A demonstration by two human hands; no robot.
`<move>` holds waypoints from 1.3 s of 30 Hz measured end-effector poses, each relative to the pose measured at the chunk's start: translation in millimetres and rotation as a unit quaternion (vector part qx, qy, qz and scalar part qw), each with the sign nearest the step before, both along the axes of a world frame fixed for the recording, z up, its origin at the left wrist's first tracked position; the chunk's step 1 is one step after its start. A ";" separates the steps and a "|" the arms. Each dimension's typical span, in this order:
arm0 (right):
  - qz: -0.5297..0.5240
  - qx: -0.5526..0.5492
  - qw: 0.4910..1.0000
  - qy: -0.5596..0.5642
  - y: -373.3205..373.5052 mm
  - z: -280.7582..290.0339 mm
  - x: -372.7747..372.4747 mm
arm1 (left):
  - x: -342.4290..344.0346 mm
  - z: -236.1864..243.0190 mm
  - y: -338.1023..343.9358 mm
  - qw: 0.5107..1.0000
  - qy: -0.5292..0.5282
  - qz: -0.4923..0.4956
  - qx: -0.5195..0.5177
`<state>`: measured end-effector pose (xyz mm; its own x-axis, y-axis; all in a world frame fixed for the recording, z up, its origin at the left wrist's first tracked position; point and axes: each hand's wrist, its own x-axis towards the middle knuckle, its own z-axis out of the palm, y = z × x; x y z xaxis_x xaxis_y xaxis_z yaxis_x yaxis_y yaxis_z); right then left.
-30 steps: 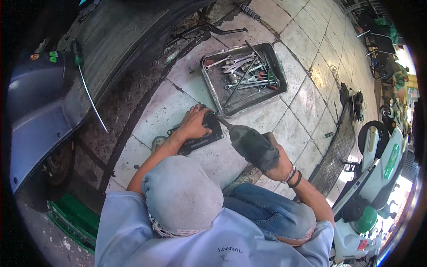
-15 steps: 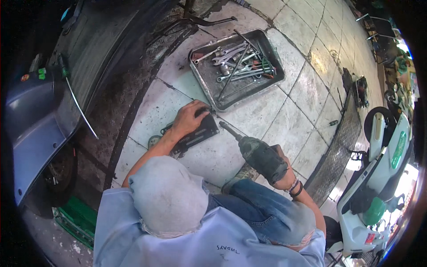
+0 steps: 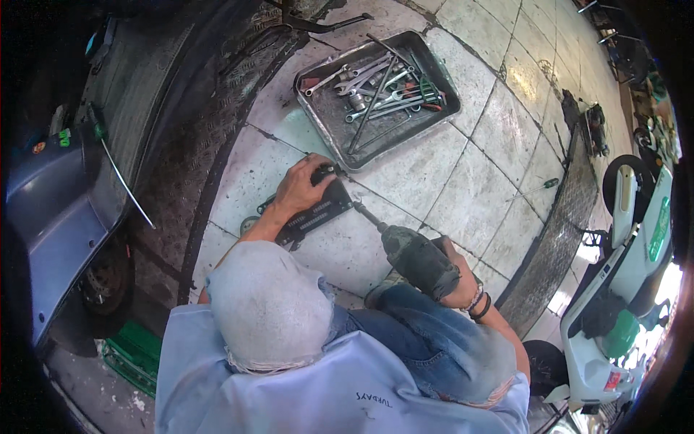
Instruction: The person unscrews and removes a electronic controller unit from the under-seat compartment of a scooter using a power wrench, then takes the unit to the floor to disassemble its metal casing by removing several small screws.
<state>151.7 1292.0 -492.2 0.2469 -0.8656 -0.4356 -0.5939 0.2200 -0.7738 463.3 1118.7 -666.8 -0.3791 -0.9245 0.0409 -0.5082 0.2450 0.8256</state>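
Observation:
My left hand [image 3: 296, 186] grips the black flat metal part [image 3: 322, 211] lying on the tiles, fingers curled over its upper end. My right hand [image 3: 457, 283] is wrapped round the grip of a dark, grimy power tool [image 3: 418, 259]. Its long nose points at the part's right corner, very close to it; whether the two touch, I cannot tell. Just beyond my left hand sits a rectangular metal tray [image 3: 325, 130] holding several wrenches, sockets and rods.
A grey-blue scooter [image 3: 69, 195] stands at the left, with a screwdriver [image 3: 100, 129] on it and a green panel [image 3: 130, 353] below. A black stand [image 3: 311, 25] lies beyond the tray. At right are a metal ramp [image 3: 531, 267], another screwdriver [image 3: 549, 183] and a white scooter [image 3: 607, 325].
The power tool's tip drew back to the right from the part, then came slightly nearer its corner again. My left hand stays on the part; the view has shifted a little.

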 end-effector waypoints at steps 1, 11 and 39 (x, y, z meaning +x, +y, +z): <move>-0.033 0.022 0.999 -0.026 -0.7 1.9 1.8 | 3.5 -9.5 -0.4 1.000 0.017 -0.007 0.002; 0.020 0.037 0.998 0.043 -17.2 18.0 15.0 | -2.4 11.3 -8.1 0.992 0.021 -0.024 0.121; 0.173 -0.018 0.976 0.129 -46.4 20.3 22.4 | 16.5 -14.2 -24.0 0.986 0.043 0.059 0.150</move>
<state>174.0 1245.6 -471.9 0.4121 -0.7660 -0.4933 -0.8047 -0.0519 -0.5914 479.7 1094.7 -681.0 -0.2758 -0.9373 -0.2132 -0.4431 -0.0728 0.8935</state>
